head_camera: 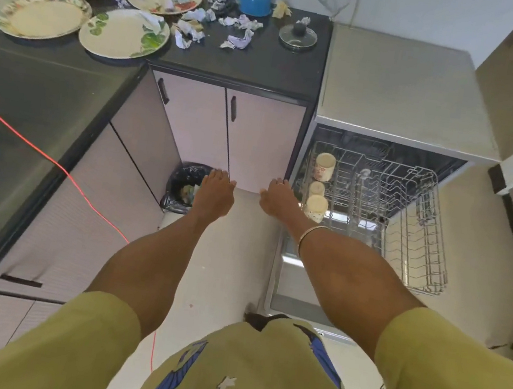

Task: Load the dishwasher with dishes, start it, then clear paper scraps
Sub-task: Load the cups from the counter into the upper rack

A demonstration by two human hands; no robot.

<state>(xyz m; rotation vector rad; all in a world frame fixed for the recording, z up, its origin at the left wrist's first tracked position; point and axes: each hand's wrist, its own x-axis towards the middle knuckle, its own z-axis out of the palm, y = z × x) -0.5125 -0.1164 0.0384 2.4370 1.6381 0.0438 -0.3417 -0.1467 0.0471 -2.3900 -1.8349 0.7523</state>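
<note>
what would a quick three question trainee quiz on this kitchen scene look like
1. True or false: the pulled-out wire dishwasher rack already holds cream cups.
2. How many round floral plates lie on the black countertop?
3. Multiple choice: the black-lined waste bin stands A) on the countertop, B) on the floor in the cabinet corner, C) inside the dishwasher.

Key
1. True; three cups sit along its left side.
2. Four, with crumpled paper scraps on and beside them.
3. B, just beyond the left hand; both it and the right hand hold nothing.
</note>
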